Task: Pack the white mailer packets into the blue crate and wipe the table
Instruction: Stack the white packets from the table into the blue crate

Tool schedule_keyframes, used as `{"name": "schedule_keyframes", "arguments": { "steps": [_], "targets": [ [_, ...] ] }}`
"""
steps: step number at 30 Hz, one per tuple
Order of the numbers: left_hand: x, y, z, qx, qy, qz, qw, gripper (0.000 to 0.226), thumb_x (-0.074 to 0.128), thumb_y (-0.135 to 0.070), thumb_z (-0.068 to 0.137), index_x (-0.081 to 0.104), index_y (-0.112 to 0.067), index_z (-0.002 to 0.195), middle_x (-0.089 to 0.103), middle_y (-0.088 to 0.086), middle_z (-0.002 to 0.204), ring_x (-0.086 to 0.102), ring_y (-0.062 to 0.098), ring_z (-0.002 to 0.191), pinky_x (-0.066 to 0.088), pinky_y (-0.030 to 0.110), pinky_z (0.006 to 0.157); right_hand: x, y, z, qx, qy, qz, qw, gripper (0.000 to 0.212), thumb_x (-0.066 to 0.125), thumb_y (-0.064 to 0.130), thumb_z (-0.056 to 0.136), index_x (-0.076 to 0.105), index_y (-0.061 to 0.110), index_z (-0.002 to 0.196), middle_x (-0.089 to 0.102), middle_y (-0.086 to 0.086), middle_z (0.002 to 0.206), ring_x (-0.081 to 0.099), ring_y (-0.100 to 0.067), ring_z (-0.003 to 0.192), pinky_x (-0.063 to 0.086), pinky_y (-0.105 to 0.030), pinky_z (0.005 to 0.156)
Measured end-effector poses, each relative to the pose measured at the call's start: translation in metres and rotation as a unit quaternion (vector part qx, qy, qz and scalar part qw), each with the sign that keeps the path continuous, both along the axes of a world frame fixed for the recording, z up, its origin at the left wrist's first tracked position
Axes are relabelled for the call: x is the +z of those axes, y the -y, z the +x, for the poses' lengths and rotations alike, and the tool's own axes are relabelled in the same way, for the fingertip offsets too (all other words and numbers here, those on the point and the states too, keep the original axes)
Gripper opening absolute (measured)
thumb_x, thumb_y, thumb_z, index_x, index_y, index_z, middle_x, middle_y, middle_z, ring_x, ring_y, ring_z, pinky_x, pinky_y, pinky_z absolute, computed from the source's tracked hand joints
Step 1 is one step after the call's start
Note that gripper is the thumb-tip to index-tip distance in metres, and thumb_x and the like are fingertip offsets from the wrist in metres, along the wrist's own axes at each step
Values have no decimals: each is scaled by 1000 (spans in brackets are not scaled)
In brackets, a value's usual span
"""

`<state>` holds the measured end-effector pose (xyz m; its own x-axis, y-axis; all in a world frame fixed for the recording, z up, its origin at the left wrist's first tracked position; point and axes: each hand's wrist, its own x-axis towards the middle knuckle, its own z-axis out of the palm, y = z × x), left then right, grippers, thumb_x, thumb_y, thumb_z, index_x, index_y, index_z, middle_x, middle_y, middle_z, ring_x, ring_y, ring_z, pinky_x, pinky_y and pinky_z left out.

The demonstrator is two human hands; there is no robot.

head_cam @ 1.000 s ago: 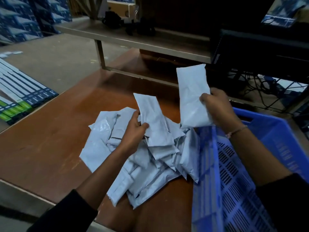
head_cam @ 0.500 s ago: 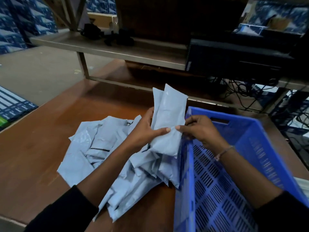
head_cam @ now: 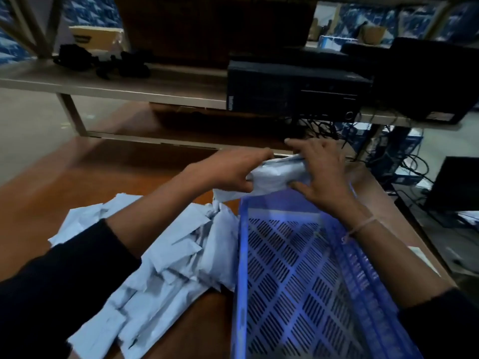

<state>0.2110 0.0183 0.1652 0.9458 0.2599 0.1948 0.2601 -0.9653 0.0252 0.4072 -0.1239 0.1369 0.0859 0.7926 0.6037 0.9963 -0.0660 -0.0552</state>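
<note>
Both hands hold a small stack of white mailer packets [head_cam: 274, 176] flat over the far end of the blue crate [head_cam: 305, 275]. My left hand [head_cam: 230, 168] grips the stack's left end. My right hand [head_cam: 321, 172] lies over its right end with fingers spread. The crate's slotted floor shows bare and stands at the right of the wooden table [head_cam: 64, 185]. A loose pile of white mailer packets [head_cam: 160, 257] lies on the table against the crate's left wall, partly hidden by my left forearm.
A raised shelf [head_cam: 129, 89] crosses the back of the table, carrying dark gear and a black computer case [head_cam: 293, 92]. Tangled cables [head_cam: 404, 161] hang at the right. Another black box [head_cam: 456, 182] stands off the table's right side.
The two packets, held apart a second ago, were brought together into one stack. Both hands then carried it right and away, over the crate's far end. The view turned right.
</note>
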Motion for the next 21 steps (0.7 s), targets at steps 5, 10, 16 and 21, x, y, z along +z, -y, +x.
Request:
{"name": "schedule_keyframes", "arguments": {
  "steps": [5,10,16,21],
  "targets": [
    [-6,9,59,-52,-10,8,999,53,71,-27,82,49,-20,130,64,5,122,61,28,104,50,41,73,-1,35,50,-99,118,-47,987,45,74,47,68,66,20,103,65,-1,103,52,-30,99,28,-39,79],
    [-33,9,105,-42,-79,-87,992,54,81,-37,83,56,-13,124,59,-1,109,53,19,96,41,34,76,-12,50,91,-86,33,-223,970,29,76,25,70,62,11,91,66,-16,98,62,-37,94,45,-35,72],
    [-100,-5,145,52,-291,-138,945,60,78,-46,85,62,-11,131,64,5,132,63,29,114,53,44,98,-77,6,96,-110,-30,-420,900,41,64,18,86,59,14,126,63,-15,128,59,-33,120,50,-38,95],
    [-145,-13,157,111,-334,-100,931,62,70,-43,93,55,-6,141,57,12,144,58,34,126,50,43,104,-123,-21,94,-160,-20,-453,877,35,56,13,92,59,6,126,60,-17,131,59,-35,120,51,-42,95]
  ]
}}
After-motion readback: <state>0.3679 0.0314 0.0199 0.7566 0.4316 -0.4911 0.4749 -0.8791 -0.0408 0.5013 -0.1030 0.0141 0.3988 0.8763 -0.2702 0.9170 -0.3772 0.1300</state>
